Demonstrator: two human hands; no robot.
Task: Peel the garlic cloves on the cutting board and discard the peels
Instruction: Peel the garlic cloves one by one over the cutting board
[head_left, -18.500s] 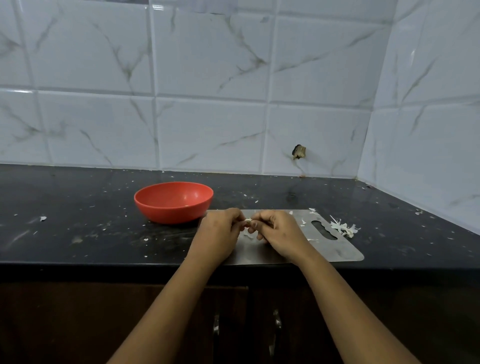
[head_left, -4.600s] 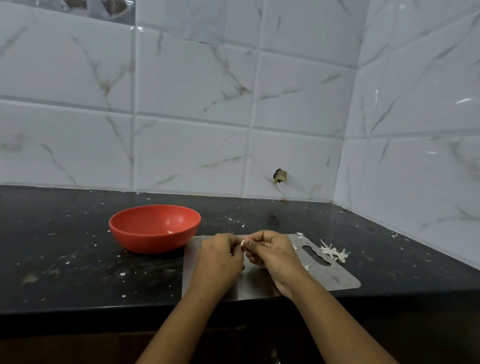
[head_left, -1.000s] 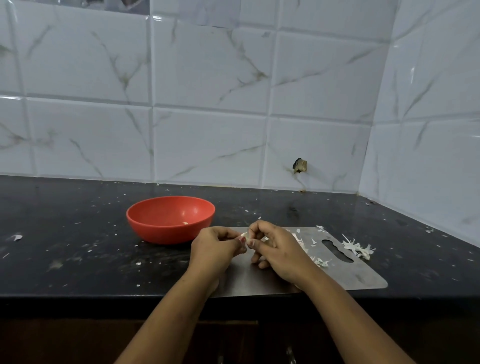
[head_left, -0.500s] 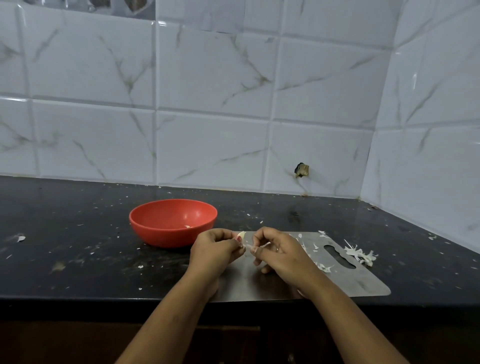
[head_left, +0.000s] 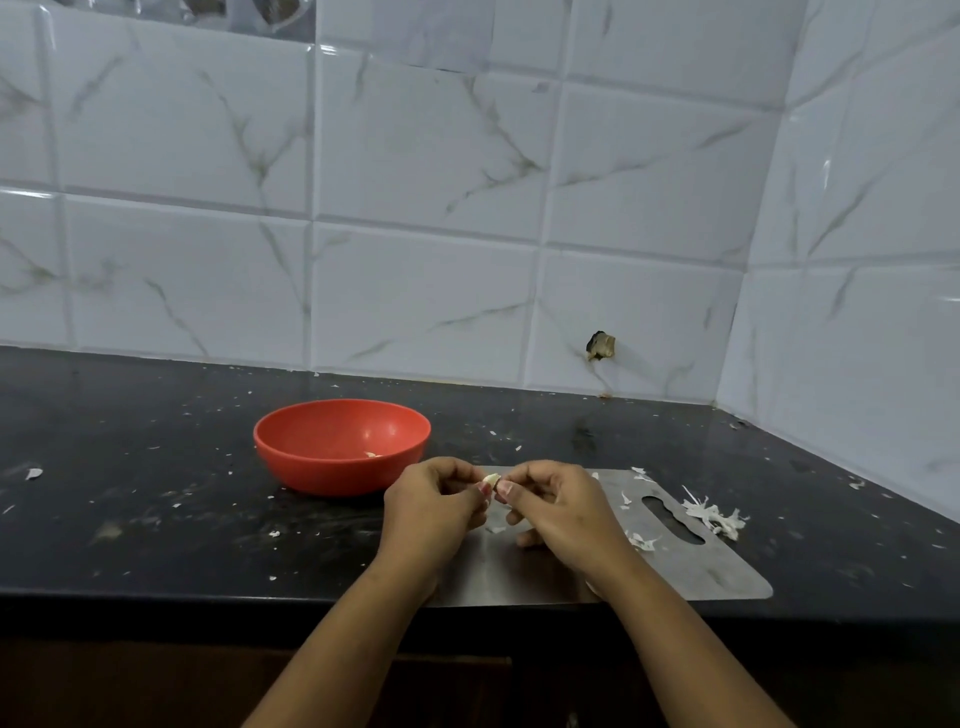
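A small pale garlic clove (head_left: 492, 478) is pinched between the fingertips of my left hand (head_left: 434, 512) and my right hand (head_left: 558, 512), just above the steel cutting board (head_left: 691, 564). Both hands have curled fingers and meet at the clove. A heap of white garlic peels (head_left: 714, 517) lies at the board's right end past the handle slot, and smaller peel bits (head_left: 641, 541) lie on the board by my right wrist. The red bowl (head_left: 342, 446) stands left of the board, with a pale clove piece inside.
The black countertop (head_left: 156, 509) is speckled with peel flakes. White tiled walls (head_left: 415, 208) close the back and right side. The counter's front edge runs under my forearms, with dark cabinets below.
The two hands have stayed together at the clove, and their fingertips shift slightly as they work on it. The view has drifted a little; the bowl and the board have not moved.
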